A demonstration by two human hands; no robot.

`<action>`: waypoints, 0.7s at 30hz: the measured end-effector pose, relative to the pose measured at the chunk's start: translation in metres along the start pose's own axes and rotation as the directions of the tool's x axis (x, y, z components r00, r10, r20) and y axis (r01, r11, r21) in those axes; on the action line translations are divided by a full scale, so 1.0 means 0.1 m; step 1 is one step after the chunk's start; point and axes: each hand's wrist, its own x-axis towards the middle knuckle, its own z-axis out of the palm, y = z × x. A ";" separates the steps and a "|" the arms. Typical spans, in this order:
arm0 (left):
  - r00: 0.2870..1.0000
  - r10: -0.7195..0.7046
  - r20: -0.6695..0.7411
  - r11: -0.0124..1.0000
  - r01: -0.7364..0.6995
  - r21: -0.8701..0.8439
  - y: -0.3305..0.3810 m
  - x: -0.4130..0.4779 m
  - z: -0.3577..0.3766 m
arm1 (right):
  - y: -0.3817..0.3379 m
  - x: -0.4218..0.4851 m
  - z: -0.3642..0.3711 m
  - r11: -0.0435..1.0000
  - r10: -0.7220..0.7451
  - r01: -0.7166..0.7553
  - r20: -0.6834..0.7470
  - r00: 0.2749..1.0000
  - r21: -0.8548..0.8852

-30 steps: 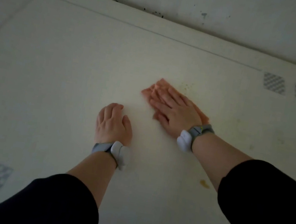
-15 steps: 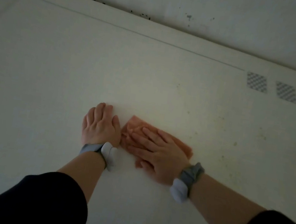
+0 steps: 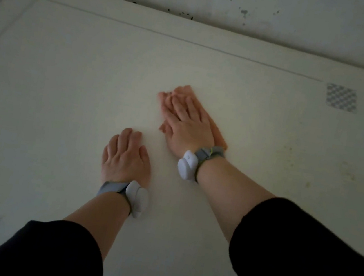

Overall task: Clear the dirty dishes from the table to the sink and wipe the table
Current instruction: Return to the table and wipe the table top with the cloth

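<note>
The right hand [image 3: 186, 124] lies flat with straight fingers on an orange cloth [image 3: 218, 135], pressing it onto the white counter [image 3: 65, 87]. The left hand [image 3: 126, 156] rests flat on the counter just beside, holding nothing.

cloth [image 3: 218, 135] on table [image 3: 64, 96] | under right hand [image 3: 189, 124] | left hand [image 3: 126, 155] beside
</note>
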 end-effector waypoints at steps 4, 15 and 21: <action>1.000 -0.009 -0.014 1.000 0.009 0.027 0.03 -0.02 -0.01 | 0.65 0.28 -0.25 0.990 -0.096 0.094 -0.013 0.995 -0.102; 1.000 -0.016 -0.004 0.999 0.016 0.048 0.04 -0.02 0.01 | 1.02 0.49 -0.16 0.670 0.741 -0.732 -0.042 0.670 0.125; 1.000 -0.022 0.007 0.998 0.022 0.054 0.06 -0.02 0.00 | 0.28 0.50 -0.08 0.998 0.059 -0.059 0.005 0.998 0.006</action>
